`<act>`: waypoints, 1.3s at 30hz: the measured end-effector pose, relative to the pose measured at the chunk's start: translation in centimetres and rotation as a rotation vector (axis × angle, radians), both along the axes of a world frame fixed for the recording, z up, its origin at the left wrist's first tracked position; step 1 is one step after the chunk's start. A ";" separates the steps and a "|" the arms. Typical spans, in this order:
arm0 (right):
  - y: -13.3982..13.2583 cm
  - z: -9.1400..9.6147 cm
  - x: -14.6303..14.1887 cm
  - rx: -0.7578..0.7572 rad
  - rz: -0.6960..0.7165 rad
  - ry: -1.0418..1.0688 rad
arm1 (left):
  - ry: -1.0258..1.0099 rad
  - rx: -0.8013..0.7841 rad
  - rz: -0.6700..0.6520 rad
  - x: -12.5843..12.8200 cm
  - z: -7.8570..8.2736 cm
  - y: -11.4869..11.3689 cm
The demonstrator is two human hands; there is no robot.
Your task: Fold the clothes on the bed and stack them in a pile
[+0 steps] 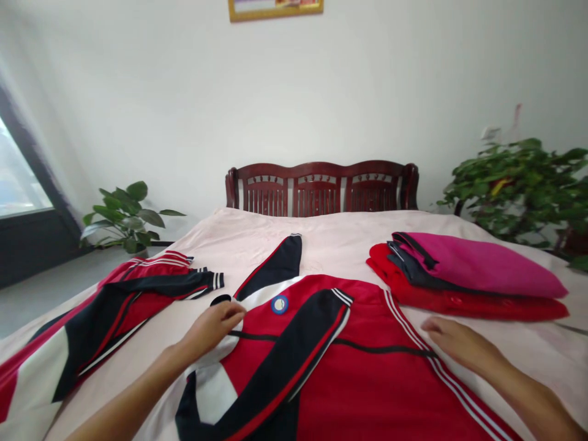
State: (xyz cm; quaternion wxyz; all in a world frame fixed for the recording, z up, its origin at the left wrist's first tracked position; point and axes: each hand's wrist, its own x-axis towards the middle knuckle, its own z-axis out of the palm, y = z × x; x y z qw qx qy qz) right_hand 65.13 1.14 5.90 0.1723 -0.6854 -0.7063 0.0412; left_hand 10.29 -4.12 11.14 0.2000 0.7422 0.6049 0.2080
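We're curling left hand [209, 334] narrow over white collar [218, 349] of red tracksuit jacket [367, 392], grip unclear; right hand [462, 346] lying open by striped edge [413, 337]. Jacket looking light, soft, limp; navy sleeve [287, 349] offering easy hold.

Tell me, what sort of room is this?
It looks like a bedroom in a home: a bed with a carved wooden headboard, a potted plant on the floor beside it, and a framed picture on the wall.
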 end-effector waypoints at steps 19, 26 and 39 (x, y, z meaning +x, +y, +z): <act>14.1 -2.0 -10.7 0.036 0.014 -0.401 | 0.471 -0.008 0.449 -4.3 -7.3 8.8; 17.1 0.4 -12.7 0.138 -0.031 -0.438 | 0.562 0.151 0.534 -6.1 -5.1 11.2; 3.6 -2.9 -20.1 0.042 0.233 -0.290 | 0.541 0.297 0.056 -3.1 -8.3 1.1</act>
